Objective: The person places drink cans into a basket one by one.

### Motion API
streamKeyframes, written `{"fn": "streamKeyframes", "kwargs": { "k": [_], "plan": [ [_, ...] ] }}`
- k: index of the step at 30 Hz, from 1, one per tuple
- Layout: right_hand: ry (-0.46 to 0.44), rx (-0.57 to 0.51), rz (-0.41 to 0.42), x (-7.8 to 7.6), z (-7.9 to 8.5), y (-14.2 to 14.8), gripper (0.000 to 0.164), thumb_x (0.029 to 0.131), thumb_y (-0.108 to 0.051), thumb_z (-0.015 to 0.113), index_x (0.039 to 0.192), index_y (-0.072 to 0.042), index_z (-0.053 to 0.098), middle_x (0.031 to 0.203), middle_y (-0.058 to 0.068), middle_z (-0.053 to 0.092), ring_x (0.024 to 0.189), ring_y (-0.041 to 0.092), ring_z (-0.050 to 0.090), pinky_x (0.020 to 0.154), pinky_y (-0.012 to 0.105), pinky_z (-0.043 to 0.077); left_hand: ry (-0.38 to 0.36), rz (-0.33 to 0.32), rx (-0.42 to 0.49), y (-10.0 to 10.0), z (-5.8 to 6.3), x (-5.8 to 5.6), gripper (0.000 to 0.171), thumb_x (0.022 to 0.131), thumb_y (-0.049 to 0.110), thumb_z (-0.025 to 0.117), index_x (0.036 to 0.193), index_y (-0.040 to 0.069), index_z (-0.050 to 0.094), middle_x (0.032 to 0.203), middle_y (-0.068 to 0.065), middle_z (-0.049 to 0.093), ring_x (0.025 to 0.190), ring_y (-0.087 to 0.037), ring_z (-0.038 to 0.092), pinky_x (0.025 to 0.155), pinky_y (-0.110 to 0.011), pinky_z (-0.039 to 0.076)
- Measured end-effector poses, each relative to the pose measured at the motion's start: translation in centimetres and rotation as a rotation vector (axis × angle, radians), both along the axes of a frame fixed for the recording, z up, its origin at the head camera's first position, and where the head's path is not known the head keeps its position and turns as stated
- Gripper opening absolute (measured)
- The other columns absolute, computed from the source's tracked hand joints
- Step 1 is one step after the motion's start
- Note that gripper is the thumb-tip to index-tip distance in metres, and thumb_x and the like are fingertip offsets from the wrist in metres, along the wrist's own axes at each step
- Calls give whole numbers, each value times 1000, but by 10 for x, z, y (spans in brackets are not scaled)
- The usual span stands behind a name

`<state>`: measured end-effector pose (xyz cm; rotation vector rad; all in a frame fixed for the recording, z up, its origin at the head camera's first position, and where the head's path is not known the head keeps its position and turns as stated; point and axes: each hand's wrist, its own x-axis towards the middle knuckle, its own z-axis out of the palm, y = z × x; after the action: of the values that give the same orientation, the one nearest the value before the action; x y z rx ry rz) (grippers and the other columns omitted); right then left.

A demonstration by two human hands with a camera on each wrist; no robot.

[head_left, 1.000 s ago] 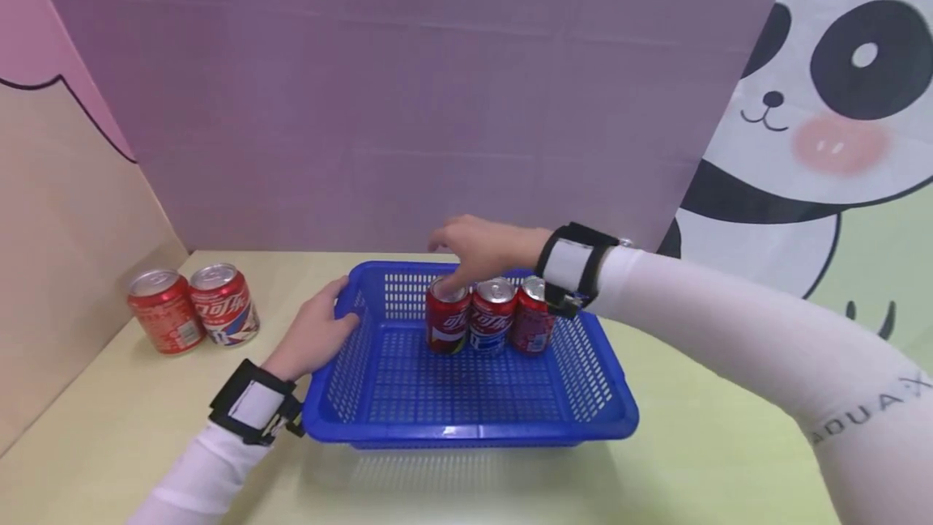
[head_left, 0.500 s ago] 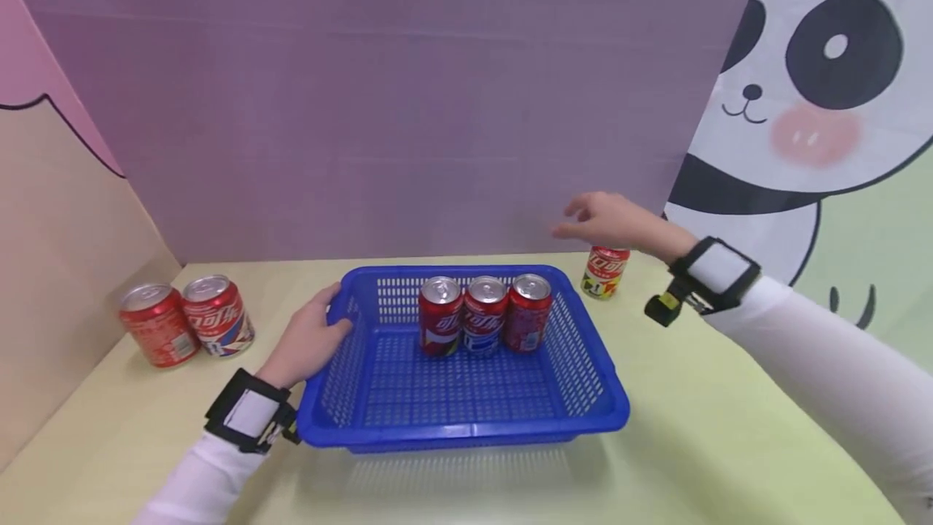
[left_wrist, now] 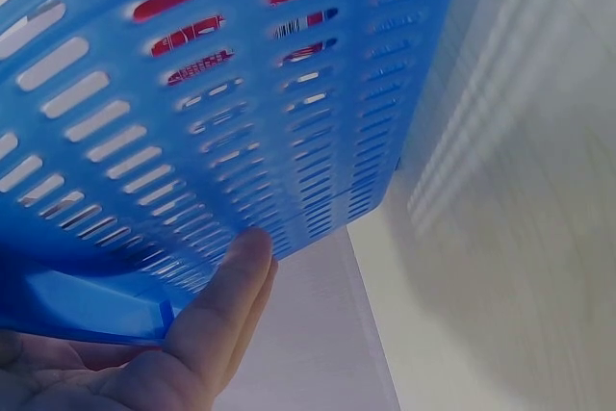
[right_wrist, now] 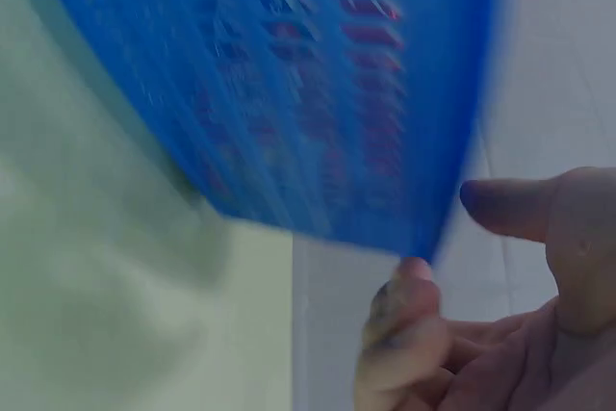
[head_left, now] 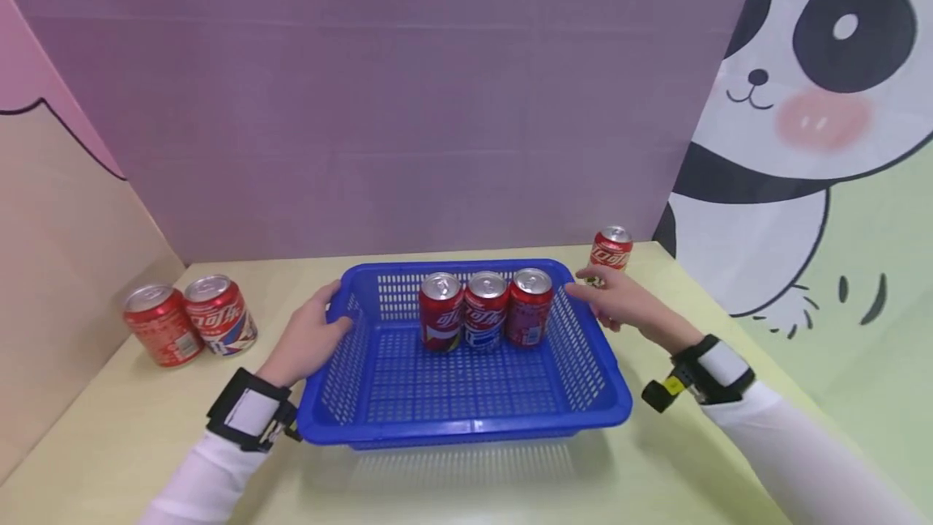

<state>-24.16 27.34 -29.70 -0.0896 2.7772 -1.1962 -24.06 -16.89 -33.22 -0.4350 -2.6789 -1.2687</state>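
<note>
My left hand (head_left: 302, 343) grips the left rim of a blue plastic basket (head_left: 466, 428), thumb over the top edge. In the left wrist view its fingers (left_wrist: 226, 305) lie under the rim against the slotted outer wall. My right hand (head_left: 627, 302) is at the basket's back right rim. Its thumb (right_wrist: 515, 207) and fingers are spread apart there, fingertips right at the edge. Three red soda cans, a left can (head_left: 440, 314), a middle can (head_left: 485, 310) and a right can (head_left: 530, 306), stand upright in a row toward the basket's back.
Two more red cans, an outer can (head_left: 162, 326) and an inner can (head_left: 220, 314), stand side by side on the table (head_left: 182, 444) at the left. Another red can (head_left: 611, 249) stands at the back right, partly behind my right hand. A purple wall (head_left: 364, 104) rises behind the table.
My right hand has moved from above the left can in the basket, out to the right, then down to the basket's right rim. My left hand has stayed on the left rim.
</note>
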Motion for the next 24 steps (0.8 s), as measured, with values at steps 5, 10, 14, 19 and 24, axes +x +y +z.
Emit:
{"fn": "streamKeyframes", "kwargs": {
  "k": [5,10,14,19,24],
  "plan": [
    [83,21,-56,5,-17,-21,61,101,-32,52,146,6,35,129,30,53,110,42,57,87,53,51,-2,-5,10,-1,0,0,63,95,5,53,148,-14,24,144,-37,36,130,-49,39,106,-57,32],
    [158,14,-69,8,-23,-32,54,103,-21,46,145,11,34,142,32,42,132,47,38,106,62,30,-3,-5,5,-2,-1,-1,63,95,5,53,148,-14,24,145,-36,35,132,-48,37,108,-57,30],
    [186,25,-50,9,-24,-32,54,103,-20,45,145,12,34,141,33,43,132,47,39,106,62,30,30,-51,-65,-5,1,-3,61,96,4,50,147,-17,23,144,-38,34,133,-50,34,109,-58,28],
    [195,18,-31,8,-25,-31,52,103,-18,45,145,11,35,137,32,48,127,46,45,103,61,35,123,-149,-274,-17,23,-6,49,104,13,42,140,-19,36,137,-37,45,129,-49,41,106,-59,32],
    [182,-6,-29,10,-23,-31,53,104,-18,44,146,11,33,137,32,48,128,45,45,103,60,35,176,-109,-520,-51,64,-17,59,105,35,43,145,-9,39,145,-35,35,136,-52,26,110,-64,18]
  ]
}}
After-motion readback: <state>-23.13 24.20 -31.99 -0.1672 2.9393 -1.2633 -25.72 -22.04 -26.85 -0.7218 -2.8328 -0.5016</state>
